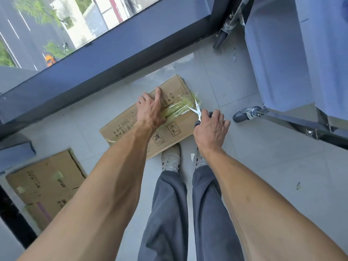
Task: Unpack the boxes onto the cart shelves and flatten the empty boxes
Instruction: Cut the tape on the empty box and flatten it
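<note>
On the floor, the left hand [150, 108] lies flat on the taped box [150, 117] while the right hand [211, 129] grips scissors [195, 108], cutting unfinished.

Cart [282, 63] cut off at right edge, box [175, 127] print too small to read

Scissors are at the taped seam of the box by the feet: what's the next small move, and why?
Probably close the blades and push the scissors further along the yellowish tape toward the left hand. The blades stand open at the seam's right end, the tape looks uncut across the box, and the left hand presses the top flat, steadying it. The right hand holds the handles.
</note>
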Available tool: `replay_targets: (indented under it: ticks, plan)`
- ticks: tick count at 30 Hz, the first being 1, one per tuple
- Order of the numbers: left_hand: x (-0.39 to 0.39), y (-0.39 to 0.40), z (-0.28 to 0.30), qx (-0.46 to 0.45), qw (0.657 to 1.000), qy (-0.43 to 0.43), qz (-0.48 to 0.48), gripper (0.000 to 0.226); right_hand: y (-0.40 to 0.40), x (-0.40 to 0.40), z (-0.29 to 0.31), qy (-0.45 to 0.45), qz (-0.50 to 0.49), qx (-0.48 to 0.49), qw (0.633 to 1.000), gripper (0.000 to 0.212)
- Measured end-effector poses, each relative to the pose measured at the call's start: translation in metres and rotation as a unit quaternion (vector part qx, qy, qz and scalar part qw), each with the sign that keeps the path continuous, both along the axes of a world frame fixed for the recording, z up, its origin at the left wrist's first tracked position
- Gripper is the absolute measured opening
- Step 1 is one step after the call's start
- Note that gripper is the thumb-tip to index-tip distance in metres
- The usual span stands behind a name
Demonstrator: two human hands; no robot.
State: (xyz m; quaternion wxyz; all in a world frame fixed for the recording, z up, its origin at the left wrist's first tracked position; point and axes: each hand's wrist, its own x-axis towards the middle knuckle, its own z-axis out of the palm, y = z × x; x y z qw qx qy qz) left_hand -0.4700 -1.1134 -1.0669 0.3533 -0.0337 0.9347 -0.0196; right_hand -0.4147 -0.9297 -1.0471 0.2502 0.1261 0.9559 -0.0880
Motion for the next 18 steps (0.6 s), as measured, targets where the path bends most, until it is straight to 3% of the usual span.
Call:
replay_targets:
  ticks: [7, 12, 18]
  plan:
    - [-0.004, -0.005, 0.012, 0.044, 0.999, -0.016, 0.017, 0.105, -0.004, -0.002, 0.006, 0.010, 0.010, 0.009, 1.000, 0.018]
    - [-0.003, -0.009, 0.021, 0.094, 0.994, -0.021, 0.043, 0.079, -0.015, -0.005, 0.014, 0.019, -0.002, 0.013, 1.000, 0.023]
    - [0.000, -0.013, 0.013, 0.091, 0.995, -0.012, 0.049, 0.079, -0.028, -0.027, 0.002, 0.024, 0.012, 0.003, 1.000, 0.028]
